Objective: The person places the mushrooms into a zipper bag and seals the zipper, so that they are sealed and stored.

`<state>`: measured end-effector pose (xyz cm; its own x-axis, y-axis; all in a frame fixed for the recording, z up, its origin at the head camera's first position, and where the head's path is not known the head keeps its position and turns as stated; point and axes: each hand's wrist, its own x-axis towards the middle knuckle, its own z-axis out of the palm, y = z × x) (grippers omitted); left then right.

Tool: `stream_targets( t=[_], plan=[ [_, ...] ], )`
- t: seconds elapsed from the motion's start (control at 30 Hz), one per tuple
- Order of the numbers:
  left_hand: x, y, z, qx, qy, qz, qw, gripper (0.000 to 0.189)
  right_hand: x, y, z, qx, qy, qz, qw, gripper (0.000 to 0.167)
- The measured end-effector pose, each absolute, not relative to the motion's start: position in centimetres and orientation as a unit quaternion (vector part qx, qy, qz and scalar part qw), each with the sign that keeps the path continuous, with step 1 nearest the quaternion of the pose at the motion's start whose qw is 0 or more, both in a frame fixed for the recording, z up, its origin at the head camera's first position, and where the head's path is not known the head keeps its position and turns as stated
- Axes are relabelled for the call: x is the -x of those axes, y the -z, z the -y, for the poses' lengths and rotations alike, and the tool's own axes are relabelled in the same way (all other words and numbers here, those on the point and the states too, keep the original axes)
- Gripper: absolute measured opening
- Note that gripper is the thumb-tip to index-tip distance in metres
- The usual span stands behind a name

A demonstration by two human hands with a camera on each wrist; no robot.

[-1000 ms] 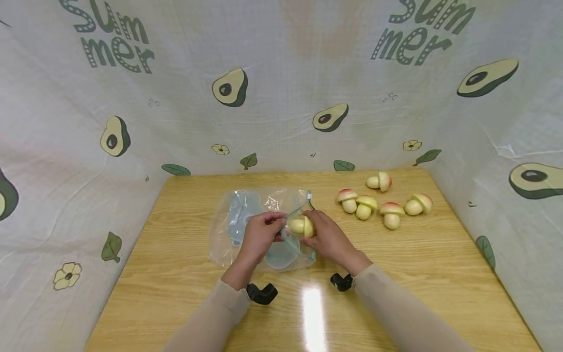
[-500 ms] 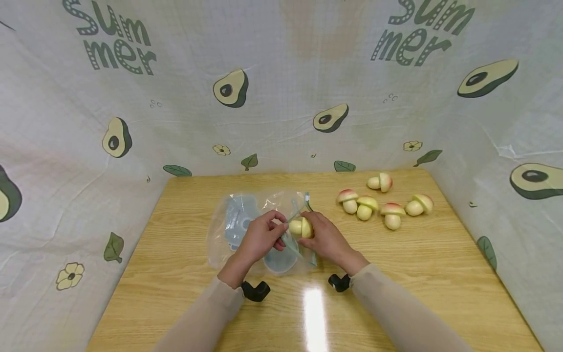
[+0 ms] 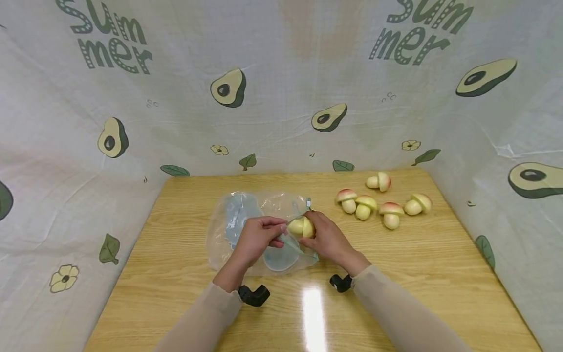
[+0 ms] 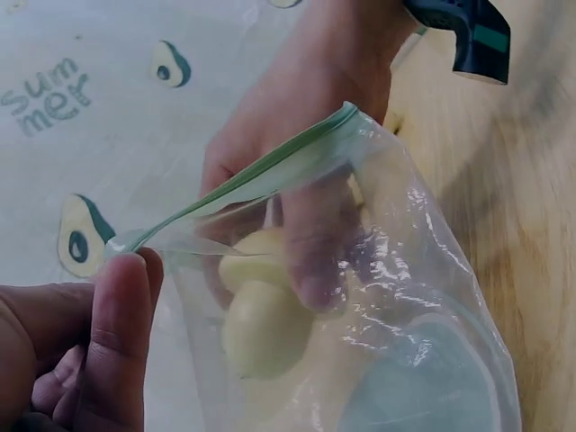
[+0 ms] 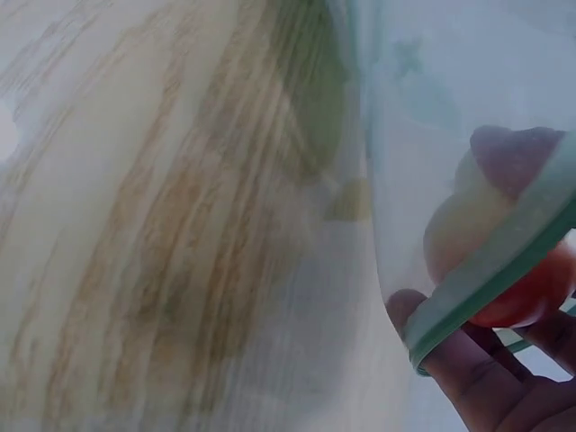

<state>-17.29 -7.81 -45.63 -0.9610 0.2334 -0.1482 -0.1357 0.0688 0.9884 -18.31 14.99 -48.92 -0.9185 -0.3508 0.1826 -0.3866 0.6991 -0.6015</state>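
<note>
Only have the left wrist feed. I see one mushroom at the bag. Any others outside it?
Observer: Yes, the head view shows five loose mushrooms on the table, right of the bag.

Operator: The held mushroom looks plain pale yellow here. Same all over?

Observer: No, the right wrist view shows red on its cap.

Operator: Which way does the farthest one of those five point?

Observer: In the head view its stem points left.
</note>
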Motion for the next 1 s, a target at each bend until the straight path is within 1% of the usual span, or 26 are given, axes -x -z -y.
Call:
stream_targets(
  t=[0.1, 0.23, 0.37, 0.5, 0.73, 1.0],
  plan=[
    [17.3, 46.0, 8.0, -0.03, -0.674, -0.723, 0.151, 0.027, 18.4, 48.7, -14.9, -0.2, -0.332, 0.922, 0.027, 0.072],
    [17.1, 46.2, 7.8, -0.028, -0.668, -0.728, 0.15, 0.027, 18.5, 48.4, -14.5, -0.17, -0.348, 0.922, 0.023, 0.076],
    [16.9, 46.2, 7.1, -0.01, -0.704, -0.695, 0.145, 0.025, 18.3, 48.1, -13.5, -0.117, -0.395, 0.911, 0.025, 0.067],
    [16.6, 45.9, 6.7, 0.008, -0.738, -0.66, 0.138, 0.026, 18.0, 48.1, -12.4, -0.096, -0.421, 0.902, 0.022, 0.061],
    [16.8, 45.3, 7.3, 0.037, -0.752, -0.651, 0.092, 0.025, 17.9, 48.5, -12.4, -0.104, -0.378, 0.919, 0.028, 0.065],
    [17.0, 45.0, 7.6, 0.043, -0.756, -0.646, 0.098, 0.025, 18.0, 47.8, -12.7, -0.14, -0.358, 0.923, 0.031, 0.071]
  ],
)
